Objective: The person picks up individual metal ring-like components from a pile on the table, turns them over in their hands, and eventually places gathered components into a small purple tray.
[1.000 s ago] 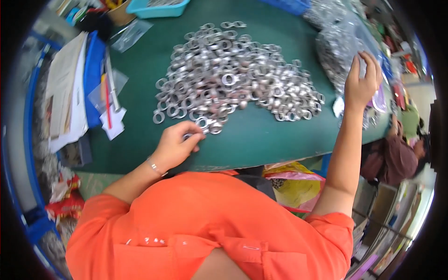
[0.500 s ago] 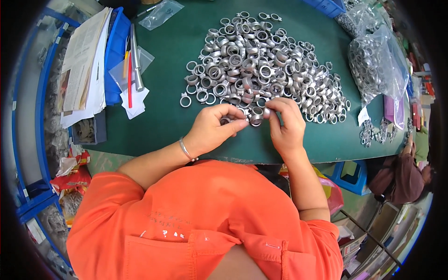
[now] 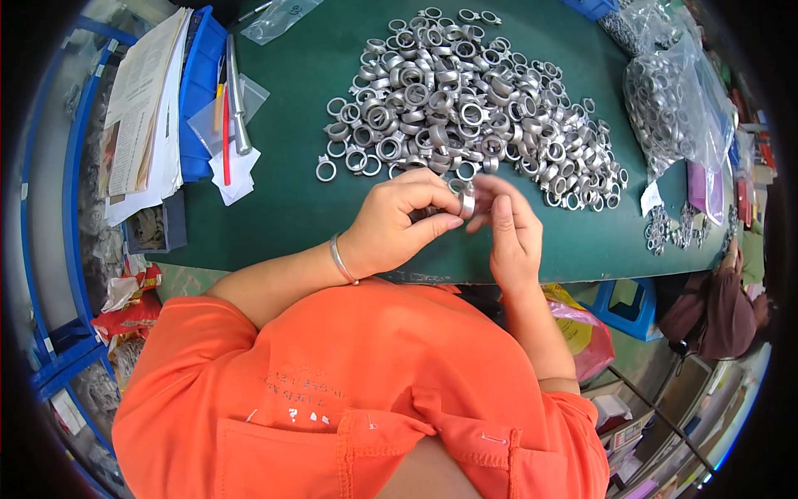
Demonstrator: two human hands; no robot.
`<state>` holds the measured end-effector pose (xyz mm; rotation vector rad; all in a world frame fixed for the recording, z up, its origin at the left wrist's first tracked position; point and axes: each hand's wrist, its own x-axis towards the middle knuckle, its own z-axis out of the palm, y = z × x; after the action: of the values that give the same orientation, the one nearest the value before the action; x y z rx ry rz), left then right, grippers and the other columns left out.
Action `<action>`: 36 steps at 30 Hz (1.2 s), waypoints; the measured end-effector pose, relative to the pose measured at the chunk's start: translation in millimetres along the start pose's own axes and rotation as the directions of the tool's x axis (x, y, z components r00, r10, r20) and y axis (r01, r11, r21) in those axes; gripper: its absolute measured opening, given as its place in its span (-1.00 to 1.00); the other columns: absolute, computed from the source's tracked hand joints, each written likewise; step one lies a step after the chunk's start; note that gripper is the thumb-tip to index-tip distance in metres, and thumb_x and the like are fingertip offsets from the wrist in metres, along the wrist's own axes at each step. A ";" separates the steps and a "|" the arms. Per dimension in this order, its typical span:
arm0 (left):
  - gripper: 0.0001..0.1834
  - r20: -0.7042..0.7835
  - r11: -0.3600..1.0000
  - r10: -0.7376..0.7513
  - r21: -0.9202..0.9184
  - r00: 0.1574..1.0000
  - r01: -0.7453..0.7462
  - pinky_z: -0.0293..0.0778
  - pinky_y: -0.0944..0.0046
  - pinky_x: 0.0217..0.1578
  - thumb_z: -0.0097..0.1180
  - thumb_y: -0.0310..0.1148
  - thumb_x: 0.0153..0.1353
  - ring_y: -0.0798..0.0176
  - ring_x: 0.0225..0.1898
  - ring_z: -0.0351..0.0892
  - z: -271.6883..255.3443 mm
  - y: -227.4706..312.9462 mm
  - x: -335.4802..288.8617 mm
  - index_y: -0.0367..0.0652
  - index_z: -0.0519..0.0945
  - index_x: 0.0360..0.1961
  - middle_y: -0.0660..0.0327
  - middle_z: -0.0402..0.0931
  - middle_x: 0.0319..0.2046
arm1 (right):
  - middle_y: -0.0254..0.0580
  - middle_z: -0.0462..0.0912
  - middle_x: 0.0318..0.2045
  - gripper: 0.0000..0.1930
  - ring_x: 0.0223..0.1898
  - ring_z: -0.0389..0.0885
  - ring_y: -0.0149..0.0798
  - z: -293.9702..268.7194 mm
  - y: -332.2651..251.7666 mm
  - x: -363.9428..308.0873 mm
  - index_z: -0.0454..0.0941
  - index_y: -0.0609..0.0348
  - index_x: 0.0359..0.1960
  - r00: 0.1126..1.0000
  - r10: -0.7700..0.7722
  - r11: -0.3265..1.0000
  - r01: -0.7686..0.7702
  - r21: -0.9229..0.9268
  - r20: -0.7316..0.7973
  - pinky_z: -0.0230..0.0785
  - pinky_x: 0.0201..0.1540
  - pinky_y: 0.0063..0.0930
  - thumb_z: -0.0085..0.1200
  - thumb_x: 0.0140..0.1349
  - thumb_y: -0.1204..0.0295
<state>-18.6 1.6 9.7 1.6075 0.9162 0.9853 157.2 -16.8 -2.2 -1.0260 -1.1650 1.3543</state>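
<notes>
A metal ring [image 3: 467, 203], silver-grey and wide-banded, is pinched between the thumb and fingers of my left hand [image 3: 401, 218], near the front of the green table. Just to its right is my right hand [image 3: 515, 233], thumb raised apart from the other fingers. Those fingers are slightly smeared by motion behind the ring; nothing shows in their grip. Beyond both hands spreads a large heap of similar metal rings [image 3: 449, 91], many with a small lug on the rim. The nearest part of the heap is partly hidden by my hands.
A clear bag of rings [image 3: 661, 108] stands on the right of the green table [image 3: 274, 166], with small ring clusters [image 3: 657, 229] below it. At left are a blue tray [image 3: 199, 100], papers [image 3: 141, 108], a red pen [image 3: 225, 137] and a tapered metal rod [image 3: 238, 100]. Another person [image 3: 719, 312] sits far right.
My left hand has moved right and lifted a ring from the heap's near edge. My right hand has opened, its thumb now away from the fingers. The view has shifted slightly.
</notes>
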 end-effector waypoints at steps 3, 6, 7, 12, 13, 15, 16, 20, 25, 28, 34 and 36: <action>-0.87 -0.011 0.993 0.120 0.019 0.993 -0.120 0.38 0.43 -0.42 0.20 -0.62 -0.07 0.34 -0.40 0.47 3.1 -2.1 -0.5 -0.24 0.58 -0.43 0.22 0.48 -0.41 | -0.21 0.54 -0.35 -0.73 -0.39 0.51 -0.44 1.4 1.0 -7.3 0.36 0.38 -0.05 0.988 0.097 0.988 -0.110 0.108 0.122 0.37 -0.38 -0.64 -0.11 0.28 0.46; -0.86 -0.027 0.993 0.119 0.005 0.993 -0.119 0.38 0.43 -0.42 0.19 -0.63 -0.06 0.36 -0.39 0.46 2.6 -3.0 -1.9 -0.23 0.57 -0.41 0.22 0.47 -0.41 | -0.21 0.53 -0.30 -0.73 -0.37 0.52 -0.44 2.6 0.6 -8.0 0.36 0.38 -0.06 0.994 0.016 0.994 -0.027 0.106 0.105 0.38 -0.35 -0.64 -0.05 0.24 0.50; -0.87 -0.028 0.998 0.058 -0.035 0.998 -0.059 0.38 0.44 -0.42 0.19 -0.62 -0.04 0.38 -0.38 0.46 2.3 -0.3 -2.1 -0.24 0.56 -0.41 0.23 0.47 -0.41 | -0.20 0.53 -0.28 -0.73 -0.37 0.52 -0.44 3.2 1.3 -8.3 0.37 0.37 -0.06 0.996 -0.020 0.997 0.013 0.081 0.088 0.39 -0.34 -0.64 -0.03 0.23 0.52; -0.91 -0.036 0.945 -0.146 -0.300 0.989 0.129 0.37 0.49 -0.44 0.14 -0.57 0.06 0.46 -0.40 0.44 4.0 7.6 -5.3 -0.29 0.53 -0.37 0.25 0.48 -0.38 | -0.15 0.52 -0.29 -0.70 -0.39 0.51 -0.39 4.7 1.8 -8.7 0.42 0.35 -0.14 0.972 -0.237 0.936 0.230 -0.268 0.007 0.42 -0.37 -0.58 0.13 0.05 0.62; -0.91 -0.007 0.925 -0.201 -0.331 0.980 0.188 0.38 0.49 -0.45 0.13 -0.56 0.08 0.46 -0.41 0.44 3.2 7.3 -5.4 -0.30 0.53 -0.35 0.25 0.49 -0.37 | -0.14 0.52 -0.31 -0.69 -0.40 0.51 -0.38 5.5 -1.6 -6.0 0.43 0.34 -0.17 0.942 -0.334 0.863 0.317 -0.394 0.028 0.42 -0.39 -0.57 0.17 0.00 0.63; -0.89 0.059 0.871 -0.304 -0.387 0.951 0.302 0.39 0.50 -0.45 0.11 -0.55 0.11 0.47 -0.43 0.45 1.0 6.2 -4.4 -0.32 0.53 -0.32 0.24 0.50 -0.36 | -0.13 0.52 -0.36 -0.66 -0.42 0.51 -0.35 5.7 -2.9 -5.3 0.45 0.32 -0.21 0.889 -0.456 0.745 0.411 -0.524 0.050 0.42 -0.42 -0.56 0.23 -0.08 0.65; -0.88 0.077 0.850 -0.341 -0.400 0.937 0.342 0.40 0.50 -0.45 0.09 -0.54 0.13 0.46 -0.43 0.46 0.7 6.2 -3.8 -0.32 0.53 -0.29 0.23 0.51 -0.35 | -0.13 0.52 -0.38 -0.65 -0.43 0.50 -0.33 5.0 -1.8 -6.9 0.46 0.31 -0.23 0.872 -0.487 0.725 0.428 -0.540 0.036 0.42 -0.44 -0.56 0.25 -0.12 0.66; -0.82 0.135 0.705 -0.484 -0.524 0.864 0.477 0.44 0.48 -0.44 -0.02 -0.48 0.21 0.44 -0.40 0.50 3.4 4.1 -3.7 -0.31 0.53 -0.20 0.20 0.53 -0.32 | -0.15 0.52 -0.44 -0.69 -0.46 0.50 -0.23 9.6 -10.8 -5.1 0.52 0.29 -0.37 0.764 -0.615 0.553 0.596 -0.583 0.197 0.40 -0.44 -0.50 0.30 -0.23 0.63; -0.71 0.383 0.227 -0.548 -0.788 0.744 0.573 0.44 0.43 -0.52 -0.12 -0.29 0.29 0.37 -0.38 0.51 -7.5 -0.1 -6.4 -0.25 0.48 -0.10 0.19 0.50 -0.36 | -0.09 0.53 -0.42 -0.82 -0.43 0.51 -0.15 1.7 -12.1 -1.0 0.52 0.29 -0.43 0.788 -0.565 0.555 0.581 -0.596 0.243 0.39 -0.40 -0.42 0.19 -0.14 0.67; -0.79 0.338 0.297 -0.557 -0.772 0.759 0.562 0.32 0.47 -0.63 -0.07 -0.30 0.26 0.40 -0.47 0.44 -13.5 -6.5 -10.7 -0.23 0.47 -0.22 0.25 0.44 -0.45 | -0.14 0.51 -0.46 -0.83 -0.43 0.49 -0.16 -6.3 -0.3 9.8 0.52 0.25 -0.39 0.929 -0.364 0.656 0.310 -0.689 0.072 0.36 -0.39 -0.43 0.14 -0.08 0.66; -0.88 0.169 0.615 -0.573 -0.558 0.802 0.557 0.32 0.52 -0.66 0.06 -0.41 0.18 0.45 -0.51 0.43 -5.9 -1.5 -9.9 -0.25 0.47 -0.32 0.26 0.44 -0.48 | -0.20 0.46 -0.50 -0.79 -0.42 0.51 -0.23 -5.0 12.5 9.3 0.44 0.23 -0.38 0.987 -0.140 0.759 0.159 -0.631 0.080 0.36 -0.43 -0.49 0.17 -0.07 0.64; -0.87 0.200 0.599 -0.602 -0.528 0.773 0.603 0.32 0.53 -0.67 0.09 -0.41 0.16 0.46 -0.52 0.44 -5.2 3.1 -8.7 -0.27 0.49 -0.34 0.24 0.45 -0.50 | -0.18 0.47 -0.48 -0.76 -0.42 0.50 -0.23 -4.9 7.6 2.2 0.44 0.22 -0.40 0.996 -0.083 0.854 0.078 -0.514 0.013 0.35 -0.44 -0.50 0.19 -0.12 0.69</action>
<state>-26.4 -5.1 12.2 0.6900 0.9546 0.6640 160.5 -14.1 -10.5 -1.3382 -1.5946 0.9826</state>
